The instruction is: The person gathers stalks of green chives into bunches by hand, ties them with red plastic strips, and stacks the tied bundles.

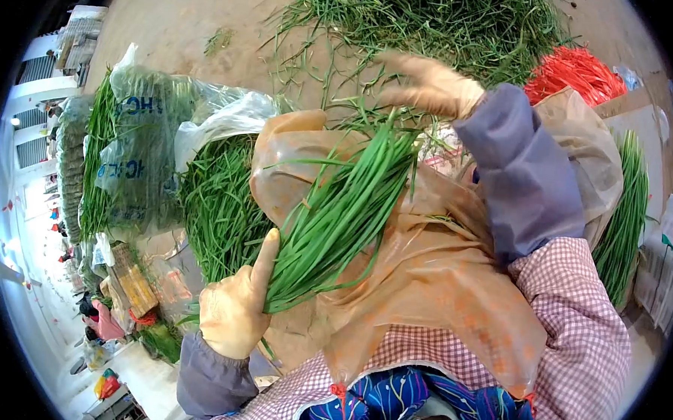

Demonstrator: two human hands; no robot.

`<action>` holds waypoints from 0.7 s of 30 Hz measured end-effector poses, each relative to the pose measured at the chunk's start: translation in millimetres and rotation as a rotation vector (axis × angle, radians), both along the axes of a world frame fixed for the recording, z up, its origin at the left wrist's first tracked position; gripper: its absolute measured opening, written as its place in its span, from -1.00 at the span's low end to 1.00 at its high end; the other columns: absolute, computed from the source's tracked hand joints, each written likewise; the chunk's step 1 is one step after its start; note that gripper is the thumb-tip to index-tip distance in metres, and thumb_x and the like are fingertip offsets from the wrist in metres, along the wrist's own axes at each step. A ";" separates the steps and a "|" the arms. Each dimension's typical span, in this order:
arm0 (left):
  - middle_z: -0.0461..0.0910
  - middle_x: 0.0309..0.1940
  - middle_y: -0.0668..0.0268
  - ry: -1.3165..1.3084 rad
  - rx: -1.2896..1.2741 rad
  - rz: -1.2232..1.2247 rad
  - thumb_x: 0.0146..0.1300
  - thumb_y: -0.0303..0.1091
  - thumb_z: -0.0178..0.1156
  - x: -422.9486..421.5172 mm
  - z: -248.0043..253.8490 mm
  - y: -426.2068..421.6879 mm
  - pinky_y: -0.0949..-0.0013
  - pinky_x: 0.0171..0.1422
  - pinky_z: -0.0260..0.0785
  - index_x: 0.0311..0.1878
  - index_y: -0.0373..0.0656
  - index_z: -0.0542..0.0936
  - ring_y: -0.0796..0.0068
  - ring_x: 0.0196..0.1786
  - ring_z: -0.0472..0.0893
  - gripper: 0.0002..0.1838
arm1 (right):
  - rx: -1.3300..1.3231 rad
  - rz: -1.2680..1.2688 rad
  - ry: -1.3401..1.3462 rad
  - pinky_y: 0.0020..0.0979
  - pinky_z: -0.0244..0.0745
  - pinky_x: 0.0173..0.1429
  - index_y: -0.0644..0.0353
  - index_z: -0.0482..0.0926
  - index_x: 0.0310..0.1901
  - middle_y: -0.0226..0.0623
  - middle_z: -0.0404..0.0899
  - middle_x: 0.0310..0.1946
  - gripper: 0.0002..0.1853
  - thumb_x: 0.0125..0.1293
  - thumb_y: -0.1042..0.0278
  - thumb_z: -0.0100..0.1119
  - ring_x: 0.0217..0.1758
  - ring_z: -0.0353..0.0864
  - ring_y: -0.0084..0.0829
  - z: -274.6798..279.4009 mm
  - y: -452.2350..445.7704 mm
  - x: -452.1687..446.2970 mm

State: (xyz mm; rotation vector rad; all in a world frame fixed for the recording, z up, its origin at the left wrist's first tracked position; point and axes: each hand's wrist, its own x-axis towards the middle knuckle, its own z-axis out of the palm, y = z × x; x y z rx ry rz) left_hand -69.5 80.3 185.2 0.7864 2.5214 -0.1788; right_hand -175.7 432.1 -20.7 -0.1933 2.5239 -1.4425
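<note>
My left hand [234,311], in a pale glove, is wrapped round the lower left end of a bunch of long green stalks [336,217], its index finger stretched along them. The bunch slants up to the right over the brown plastic apron [431,289] on my lap. My right hand [430,85], also gloved and blurred by motion, is raised beyond the bunch's upper end. Its fingers are spread, apart from the bunch, and hold nothing visible.
Loose greens [434,26] are heaped on the floor ahead. Red strips [575,75] lie at the upper right. Left stand bagged greens [140,149] and an open bag of greens [224,205]. Another bundle [623,222] is at the right. A person in pink [105,321] is far left.
</note>
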 end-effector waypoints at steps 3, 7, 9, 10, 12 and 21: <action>0.46 -0.53 0.22 0.029 -0.103 -0.073 -0.15 -0.56 0.26 -1.3 7.9 12.4 0.11 -0.49 0.41 0.51 0.08 0.11 0.16 -0.52 0.57 0.04 | 0.011 0.468 0.014 -0.12 0.24 0.40 0.20 0.41 0.26 0.00 0.42 0.23 -0.21 0.13 -0.22 0.29 0.36 0.34 -0.09 60.1 -58.1 22.7; 0.44 -0.53 0.26 0.146 -0.199 -0.211 -0.06 -0.56 0.20 -9.2 14.5 19.8 0.12 -0.53 0.39 0.53 0.16 0.07 0.22 -0.55 0.55 0.01 | -0.418 0.396 0.104 -0.29 0.43 0.14 0.30 0.58 -0.09 -0.19 0.59 -0.11 -0.73 0.25 0.33 0.28 0.00 0.56 -0.28 35.0 -85.8 36.6; 0.43 -0.53 0.28 0.242 -0.169 -0.273 -0.03 -0.57 0.17 -21.0 24.4 23.3 0.14 -0.54 0.39 0.53 0.19 0.04 0.26 -0.57 0.53 0.00 | -0.759 0.248 -0.108 -0.45 0.42 0.07 0.29 0.55 -0.12 -0.37 0.58 -0.22 -0.85 0.38 0.40 0.13 -0.09 0.51 -0.54 41.8 -82.0 42.0; 0.38 -0.54 0.31 0.318 -0.170 -0.319 -0.01 -0.58 0.15 -28.4 32.8 28.7 0.16 -0.53 0.38 0.54 0.23 0.02 0.32 -0.57 0.49 0.00 | -0.849 0.238 -0.088 -0.48 0.41 0.06 0.28 0.55 -0.12 -0.41 0.58 -0.23 -0.86 0.41 0.40 0.08 -0.10 0.48 -0.60 42.0 -79.8 39.4; 0.34 -0.56 0.33 0.514 -0.186 -0.380 0.00 -0.59 0.14 -41.2 43.9 32.9 0.19 -0.52 0.36 0.54 0.23 0.03 0.34 -0.55 0.46 -0.01 | -0.833 0.047 0.178 -0.50 0.43 0.05 0.27 0.53 -0.09 -0.39 0.61 -0.23 -0.85 0.44 0.39 0.05 -0.12 0.51 -0.60 54.0 -79.9 39.6; 0.35 -0.55 0.37 0.629 -0.160 -0.313 0.01 -0.64 0.23 -45.7 -20.3 -35.3 0.33 -0.62 0.30 0.53 0.41 -0.05 0.44 -0.58 0.41 0.09 | -1.588 -0.523 -0.132 -0.52 0.10 -0.64 0.11 0.47 -0.29 -0.60 0.28 -0.66 -0.80 0.44 0.19 0.06 -0.71 0.14 -0.66 48.6 -27.5 21.2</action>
